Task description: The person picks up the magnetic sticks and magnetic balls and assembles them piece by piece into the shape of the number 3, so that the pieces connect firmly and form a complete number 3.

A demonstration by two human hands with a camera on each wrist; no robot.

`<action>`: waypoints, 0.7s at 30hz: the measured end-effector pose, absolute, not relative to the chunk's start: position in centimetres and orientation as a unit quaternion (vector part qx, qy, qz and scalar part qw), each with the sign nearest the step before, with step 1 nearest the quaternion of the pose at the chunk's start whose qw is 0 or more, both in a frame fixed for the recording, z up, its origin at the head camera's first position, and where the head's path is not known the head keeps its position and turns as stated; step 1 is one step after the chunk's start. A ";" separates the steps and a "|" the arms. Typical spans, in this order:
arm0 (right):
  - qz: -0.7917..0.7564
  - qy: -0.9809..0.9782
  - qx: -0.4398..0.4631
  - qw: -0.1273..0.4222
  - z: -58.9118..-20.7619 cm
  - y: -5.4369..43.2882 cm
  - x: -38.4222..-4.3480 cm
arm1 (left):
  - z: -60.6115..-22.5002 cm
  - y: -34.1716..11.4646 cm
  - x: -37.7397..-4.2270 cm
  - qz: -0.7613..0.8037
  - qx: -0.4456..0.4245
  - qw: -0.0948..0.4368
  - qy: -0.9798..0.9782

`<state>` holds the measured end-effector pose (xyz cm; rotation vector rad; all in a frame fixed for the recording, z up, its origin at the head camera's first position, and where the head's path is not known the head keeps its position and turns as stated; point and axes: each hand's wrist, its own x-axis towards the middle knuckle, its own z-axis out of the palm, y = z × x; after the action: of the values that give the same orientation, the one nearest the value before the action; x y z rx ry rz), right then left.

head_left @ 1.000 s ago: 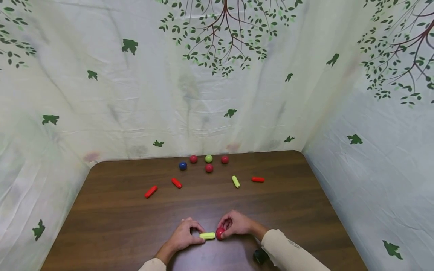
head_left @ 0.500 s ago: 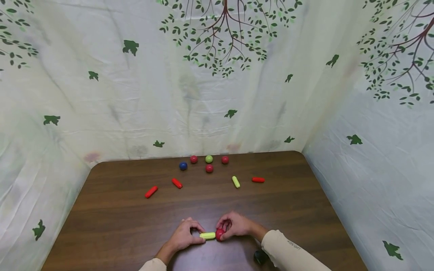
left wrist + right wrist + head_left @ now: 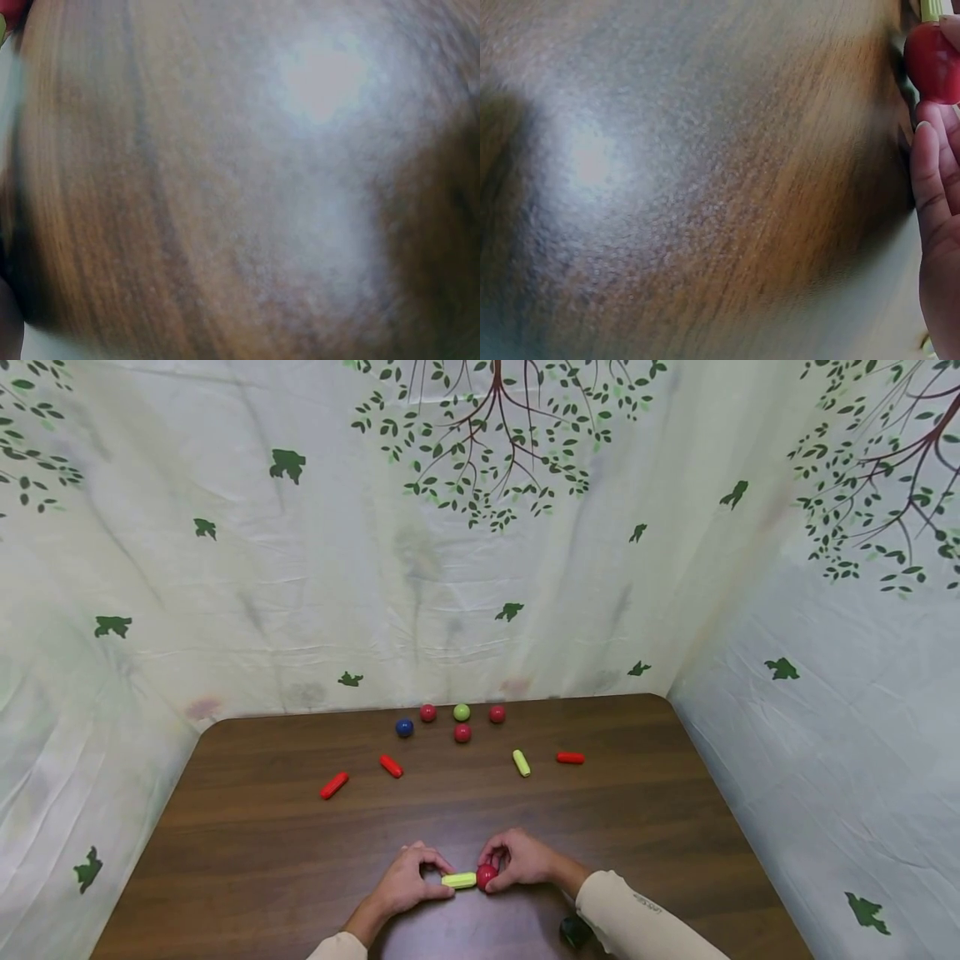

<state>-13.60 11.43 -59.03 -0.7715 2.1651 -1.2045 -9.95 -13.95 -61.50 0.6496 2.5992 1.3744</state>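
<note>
Near the front of the table, my left hand [image 3: 405, 881] pinches the left end of a yellow-green ridged stick [image 3: 460, 881] between thumb and fingers. My right hand [image 3: 522, 858] holds a red ball [image 3: 486, 877] with thumb and fingertips. The ball meets the stick's right end, and the two form a line. In the right wrist view, the red ball [image 3: 930, 64] sits against the stick's end [image 3: 933, 9], with the right hand [image 3: 941, 217] at the edge. The left wrist view shows mostly tabletop, with a sliver of the red ball [image 3: 10, 13] at its corner.
Several balls stand at the table's back edge: a blue ball [image 3: 404, 727], a green ball [image 3: 461, 712] and red ones. Red sticks [image 3: 334, 785] and a second yellow-green stick [image 3: 521, 763] lie in front of them. A dark object [image 3: 576, 931] is beside the right sleeve.
The red ball has moved slightly left, closing the small gap to the yellow-green stick. Both hands keep their grips, and the other balls and sticks stay in place.
</note>
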 end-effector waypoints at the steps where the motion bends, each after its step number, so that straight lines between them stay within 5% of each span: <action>1: -0.447 0.803 -0.285 0.270 -59.0 11.4 -13.6 | -61.5 -14.0 -9.9 0.456 0.215 0.064 0.861; 21: -0.455 0.804 -0.277 0.265 -59.6 11.7 -13.8 | -61.4 -13.9 -10.1 0.452 0.202 0.086 0.865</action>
<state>-13.84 11.74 -59.56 -0.7496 2.1716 -1.2292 -10.07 -13.93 -61.42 0.6010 2.5783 1.3460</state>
